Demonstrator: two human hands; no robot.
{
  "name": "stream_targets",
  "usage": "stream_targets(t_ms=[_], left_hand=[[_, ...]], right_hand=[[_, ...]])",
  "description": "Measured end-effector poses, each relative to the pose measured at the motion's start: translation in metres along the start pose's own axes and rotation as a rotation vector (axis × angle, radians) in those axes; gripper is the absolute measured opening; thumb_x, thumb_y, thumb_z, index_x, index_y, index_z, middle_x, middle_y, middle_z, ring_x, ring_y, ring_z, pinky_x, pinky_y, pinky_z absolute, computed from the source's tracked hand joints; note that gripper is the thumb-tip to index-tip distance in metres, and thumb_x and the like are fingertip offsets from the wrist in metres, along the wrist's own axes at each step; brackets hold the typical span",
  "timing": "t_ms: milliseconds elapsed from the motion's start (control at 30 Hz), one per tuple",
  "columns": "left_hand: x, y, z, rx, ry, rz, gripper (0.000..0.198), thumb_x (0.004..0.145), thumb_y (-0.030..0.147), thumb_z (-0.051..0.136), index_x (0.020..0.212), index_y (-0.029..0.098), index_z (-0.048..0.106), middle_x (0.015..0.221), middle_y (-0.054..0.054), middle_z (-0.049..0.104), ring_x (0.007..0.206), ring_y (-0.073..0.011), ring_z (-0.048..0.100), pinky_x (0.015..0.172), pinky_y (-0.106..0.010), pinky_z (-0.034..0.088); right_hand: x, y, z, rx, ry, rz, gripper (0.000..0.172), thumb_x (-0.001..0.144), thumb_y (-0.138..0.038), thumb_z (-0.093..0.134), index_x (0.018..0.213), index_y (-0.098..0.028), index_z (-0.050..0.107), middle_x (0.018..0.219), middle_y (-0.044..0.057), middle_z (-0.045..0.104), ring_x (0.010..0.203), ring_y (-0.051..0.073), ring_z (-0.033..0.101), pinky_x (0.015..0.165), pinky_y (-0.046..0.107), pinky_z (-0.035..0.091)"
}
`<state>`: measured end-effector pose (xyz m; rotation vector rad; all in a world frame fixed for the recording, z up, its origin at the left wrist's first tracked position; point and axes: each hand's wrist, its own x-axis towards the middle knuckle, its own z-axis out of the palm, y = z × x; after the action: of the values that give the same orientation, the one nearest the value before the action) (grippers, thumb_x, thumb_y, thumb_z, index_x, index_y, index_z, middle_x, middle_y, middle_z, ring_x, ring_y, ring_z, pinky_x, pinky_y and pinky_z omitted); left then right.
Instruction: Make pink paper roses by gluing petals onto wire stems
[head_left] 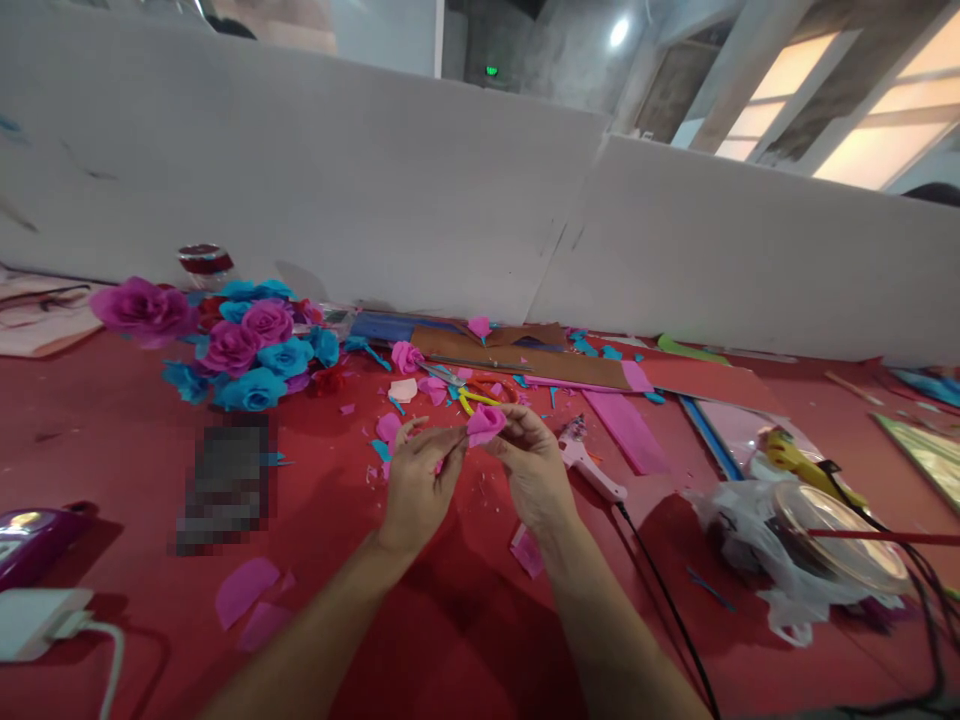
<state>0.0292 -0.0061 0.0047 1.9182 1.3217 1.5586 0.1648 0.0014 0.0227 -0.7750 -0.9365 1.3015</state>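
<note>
A small pink paper flower (486,426) is held between my two hands over the middle of the red table (465,620). My left hand (424,480) pinches its left side, fingers bent together. On the right side, the thumb and fingers of my right hand (534,465) close on the petals. Just behind the flower lie scissors (469,398) with yellow and orange handles. A pale pink glue gun (592,468) rests to the right of my right hand, its black cable running toward me. Pink petals (388,428) lie beside my left hand.
Pink, blue and red paper flowers (259,350) are bunched at the back left. Brown paper strips (525,358) lie along the white partition (337,190). A plastic bag with a tape roll (840,535) and a yellow glue gun (810,468) are at right; a white charger (41,622) sits at left.
</note>
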Motion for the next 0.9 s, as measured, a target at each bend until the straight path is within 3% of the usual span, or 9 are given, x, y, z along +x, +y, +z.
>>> stream_targets(t_ms=[233,600,900], left_hand=[[-0.001,0.001,-0.001,0.042,0.017,0.063,0.017,0.083,0.02,0.057,0.087,0.026,0.073,0.084,-0.003,0.075,0.077,-0.019,0.065,0.097,-0.04,0.037],[0.0,-0.005,-0.003,0.252,0.08,0.328,0.014,0.086,0.018,0.056,0.093,0.021,0.068,0.081,-0.001,0.072,0.071,-0.0147,0.064,0.094,-0.041,0.038],[0.0,-0.004,-0.002,0.324,0.161,0.432,0.012,0.082,0.012,0.06,0.088,0.02,0.066,0.077,0.001,0.072,0.066,-0.0128,0.064,0.094,-0.042,0.037]], right_hand=[[0.0,0.001,0.0,-0.011,-0.006,-0.039,0.03,0.06,-0.015,0.078,0.086,-0.026,0.067,0.081,-0.003,0.072,0.074,0.012,0.063,0.074,0.026,0.05],[-0.003,0.0,0.005,-0.02,-0.036,-0.113,0.032,0.063,-0.015,0.077,0.091,-0.026,0.066,0.086,-0.003,0.07,0.076,0.011,0.063,0.076,0.026,0.05],[-0.012,0.006,0.016,-0.126,0.067,-0.188,0.039,0.07,-0.019,0.073,0.106,-0.027,0.06,0.084,-0.002,0.063,0.074,0.011,0.058,0.074,0.027,0.047]])
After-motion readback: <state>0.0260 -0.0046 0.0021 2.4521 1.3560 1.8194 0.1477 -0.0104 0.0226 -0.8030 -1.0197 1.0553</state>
